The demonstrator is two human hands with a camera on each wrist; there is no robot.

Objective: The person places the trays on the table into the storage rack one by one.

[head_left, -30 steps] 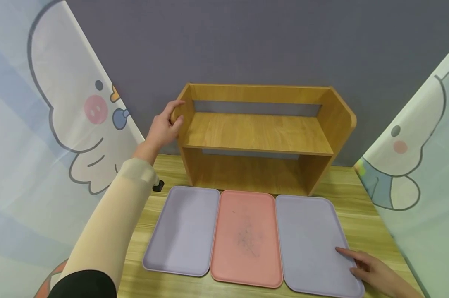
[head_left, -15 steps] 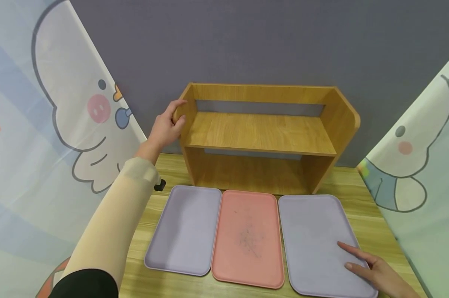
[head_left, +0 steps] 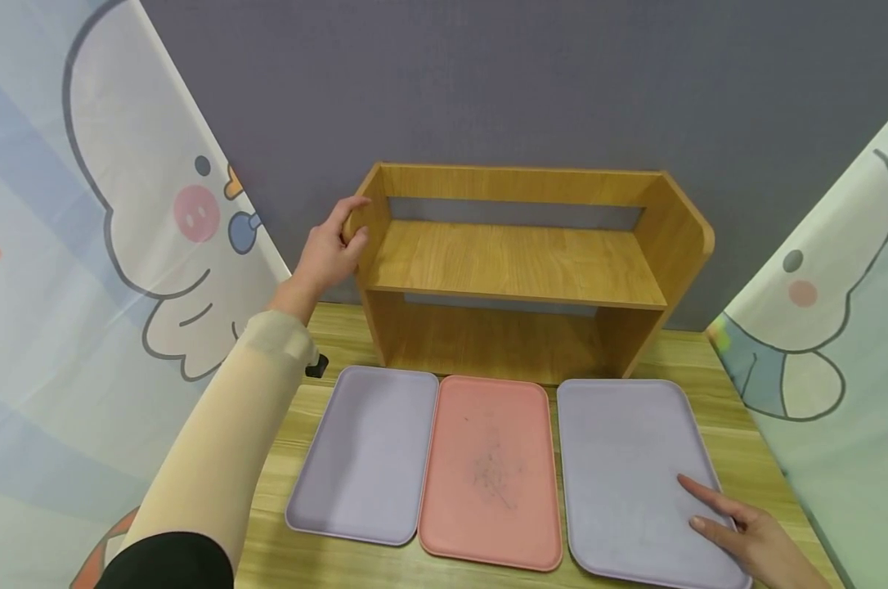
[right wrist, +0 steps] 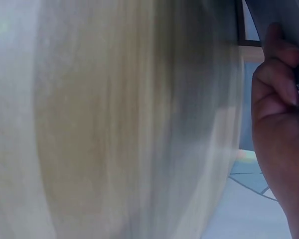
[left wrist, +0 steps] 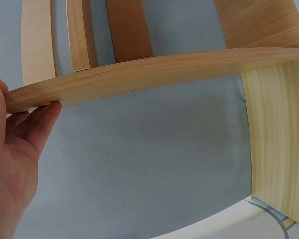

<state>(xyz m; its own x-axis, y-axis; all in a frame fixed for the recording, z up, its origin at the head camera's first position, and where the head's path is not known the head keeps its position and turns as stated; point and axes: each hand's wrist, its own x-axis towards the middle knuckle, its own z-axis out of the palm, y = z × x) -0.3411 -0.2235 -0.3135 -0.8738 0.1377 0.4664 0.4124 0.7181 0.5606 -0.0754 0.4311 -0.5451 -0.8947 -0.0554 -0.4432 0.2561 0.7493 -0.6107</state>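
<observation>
nearly lined up, one to go

right hand point(head_left: 759, 540) grips the right tray point(head_left: 631, 466) by its outer edge; the right wrist view's blurry, so can't swear whether it's lifted off the table point(head_left: 697, 368). there's a thin gap to the pink tray point(head_left: 488, 491). pink and left tray point(head_left: 370, 454) look done, snug together. squaring up the right one's probably what's left. farther back, left hand point(head_left: 328, 258) grips the shelf's point(head_left: 518, 260) left side.

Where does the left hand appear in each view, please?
Head: left hand, left of centre, gripping the shelf by its left end.
Left wrist: along the left edge, gripping the shelf.
Right wrist: not in it.
Shared landmark: the table, in all three, blurred in right wrist.
</observation>
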